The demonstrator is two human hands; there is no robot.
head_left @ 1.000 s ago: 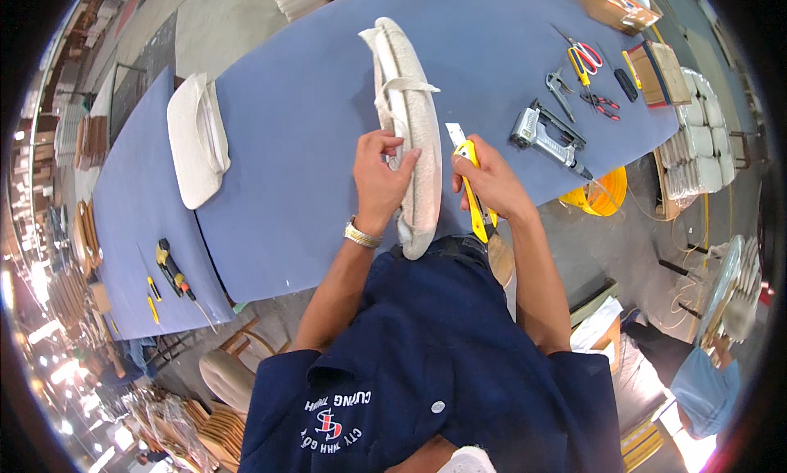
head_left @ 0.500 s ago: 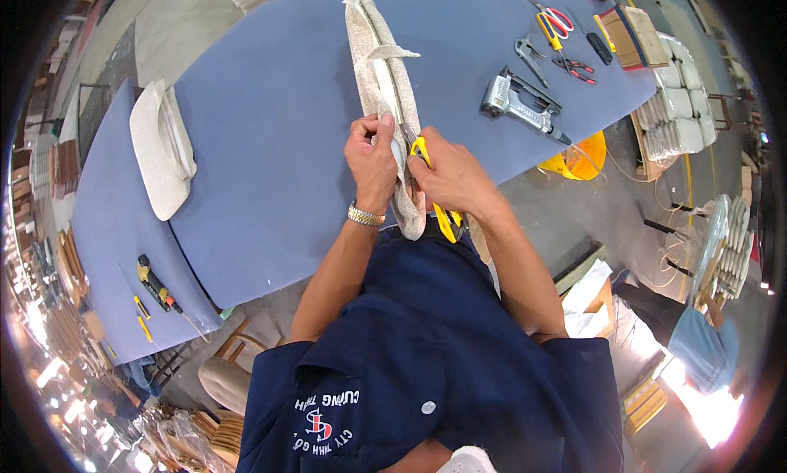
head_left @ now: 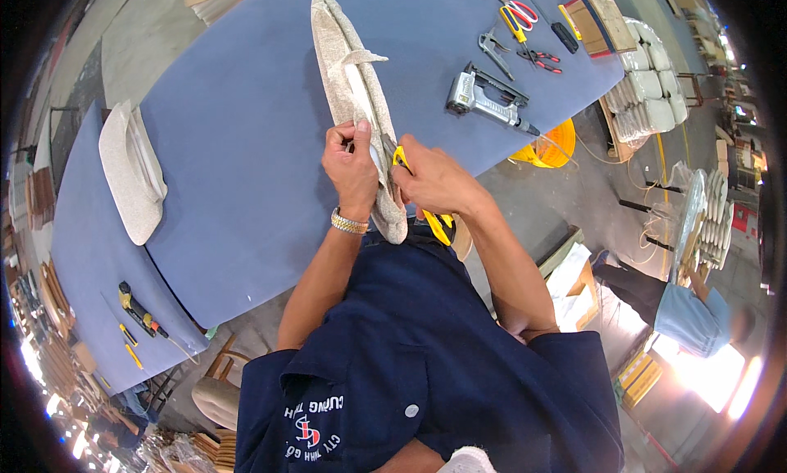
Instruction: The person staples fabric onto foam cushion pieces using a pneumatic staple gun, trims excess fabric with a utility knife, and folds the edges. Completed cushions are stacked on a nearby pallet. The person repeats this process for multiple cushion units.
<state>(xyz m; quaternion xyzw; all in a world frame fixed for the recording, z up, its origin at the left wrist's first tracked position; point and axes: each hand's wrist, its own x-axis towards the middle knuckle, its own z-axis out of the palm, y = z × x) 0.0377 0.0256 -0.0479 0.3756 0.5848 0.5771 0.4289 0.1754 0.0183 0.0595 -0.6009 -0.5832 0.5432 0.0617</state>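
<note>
A long, narrow cushion (head_left: 329, 67) in beige fabric lies lengthwise before me, its near end at my waist. Along its length the cover gapes over a white inner strip, and a loose flap of fabric (head_left: 366, 56) sticks out to the right. My left hand (head_left: 352, 171) is closed in a pinch on the fabric's edge midway along the cushion. In my right hand (head_left: 438, 178) are yellow-handled scissors (head_left: 440, 229), their blades at the gap beside my left fingers. How far the blades are apart is hard to see.
A staple gun (head_left: 485, 100), pliers (head_left: 539, 61), red-and-yellow scissors (head_left: 518, 18) and a box (head_left: 600, 26) lie on the blue table (head_left: 238, 145) at right. Another beige cushion (head_left: 129, 174) rests at left, a power tool (head_left: 139, 309) nearer. A yellow bucket (head_left: 553, 145) stands below the right edge.
The whole view has shifted, so the table and tools appear farther left. My hands keep their hold on the cushion and scissors, with only slight movement along the gap.
</note>
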